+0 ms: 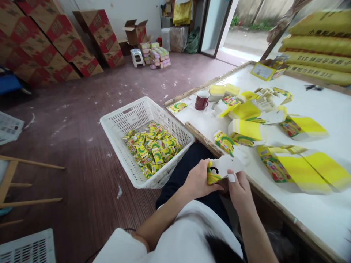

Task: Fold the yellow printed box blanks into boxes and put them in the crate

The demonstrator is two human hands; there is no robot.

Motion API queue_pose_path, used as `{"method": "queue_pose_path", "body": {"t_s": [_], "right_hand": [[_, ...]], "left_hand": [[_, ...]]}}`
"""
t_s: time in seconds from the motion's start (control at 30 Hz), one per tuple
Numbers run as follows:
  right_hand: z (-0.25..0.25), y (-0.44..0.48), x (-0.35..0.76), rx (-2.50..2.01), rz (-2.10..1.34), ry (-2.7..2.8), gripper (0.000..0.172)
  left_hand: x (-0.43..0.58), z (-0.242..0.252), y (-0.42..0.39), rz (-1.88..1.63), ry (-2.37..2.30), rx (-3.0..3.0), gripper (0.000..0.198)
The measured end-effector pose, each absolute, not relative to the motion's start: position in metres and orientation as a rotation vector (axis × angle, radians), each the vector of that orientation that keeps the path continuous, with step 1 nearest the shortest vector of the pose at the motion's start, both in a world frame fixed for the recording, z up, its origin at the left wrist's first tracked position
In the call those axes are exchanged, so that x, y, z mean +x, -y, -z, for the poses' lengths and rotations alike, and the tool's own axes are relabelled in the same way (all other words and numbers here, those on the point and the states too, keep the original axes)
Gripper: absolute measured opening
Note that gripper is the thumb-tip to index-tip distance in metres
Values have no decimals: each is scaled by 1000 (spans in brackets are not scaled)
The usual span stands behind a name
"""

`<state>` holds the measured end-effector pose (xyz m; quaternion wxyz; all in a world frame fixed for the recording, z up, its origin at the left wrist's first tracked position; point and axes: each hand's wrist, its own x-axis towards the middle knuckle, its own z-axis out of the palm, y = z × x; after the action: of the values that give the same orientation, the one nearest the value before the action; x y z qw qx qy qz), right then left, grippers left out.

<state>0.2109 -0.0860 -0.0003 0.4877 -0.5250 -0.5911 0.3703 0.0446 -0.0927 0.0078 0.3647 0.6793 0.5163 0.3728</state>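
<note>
Near held carton (222, 168), basket (134, 118) of packets (153, 149)

Left hand (197, 179): lower right of the frame's centre, closed in a grip, my fingertips pointing right.
Left forearm (164, 213): bare, slanting up and rightward from the bottom of the frame, my elbow bent.
Right hand (242, 191): farther right, my white-nailed thumb (231, 178) pinching, the other fingers curled.
Right forearm (259, 233): bare, rising from the bottom edge, leaning left.
Spacing: my hands near each other.
</note>
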Motion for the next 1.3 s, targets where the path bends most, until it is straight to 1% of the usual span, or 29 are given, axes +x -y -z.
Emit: {"method": "queue_pose_path", "body": {"t_s": [0.07,0.13,0.27,0.37,0.43,0.5,0.57,0.63,0.67,0.73,0.8,0.83,0.9,1.03,1.13,1.2,1.23,1.3], "right_hand": [[7,86,208,-1285,-1136,1374,50],[11,85,205,-1262,-1286,1304,55],[20,81,205,-1213,-1396,1263,55],[24,84,205,-1189,-1328,1321,58],[23,90,203,-1180,-1199,1460,59],[18,97,201,-1163,-1032,1687,56],[11,99,201,-1145,-864,1881,50],[6,97,205,-1141,-723,1937,46],[4,95,208,-1147,-669,1922,47],[4,90,216,-1152,-596,1899,50],[4,87,224,-1148,-583,1961,52],[5,86,227,-1140,-589,2017,52],[2,84,235,-1123,-618,2125,47],[-12,79,246,-1047,-750,2243,30],[-20,78,241,-1082,-837,2208,22],[-19,79,229,-1124,-869,2078,26],[-17,78,222,-1127,-905,1996,35],[-10,72,210,-1083,-1002,1795,63]], "left_hand": [[47,-3,94,-934,-1293,1809,91],[48,0,94,-918,-1216,1865,89],[45,-2,94,-935,-1154,1895,80],[40,-4,93,-850,-1238,1889,69],[39,-2,93,-797,-1275,1857,68],[41,4,92,-810,-1287,1813,76],[44,9,92,-912,-1282,1801,89],[44,10,90,-1027,-1305,1852,94],[43,8,89,-1046,-1325,1894,91],[38,2,87,-999,-1359,1953,77],[30,-6,85,-940,-1333,1963,63],[26,-10,85,-940,-1308,1957,60],[20,-14,84,-965,-1279,1942,62],[14,-18,85,-908,-1235,1914,68],[18,-19,87,-887,-1236,1884,67],[21,-18,87,-959,-1261,1763,62],[23,-17,86,-1034,-1246,1630,60],[23,-14,82,-1291,-1132,1171,58]]}}
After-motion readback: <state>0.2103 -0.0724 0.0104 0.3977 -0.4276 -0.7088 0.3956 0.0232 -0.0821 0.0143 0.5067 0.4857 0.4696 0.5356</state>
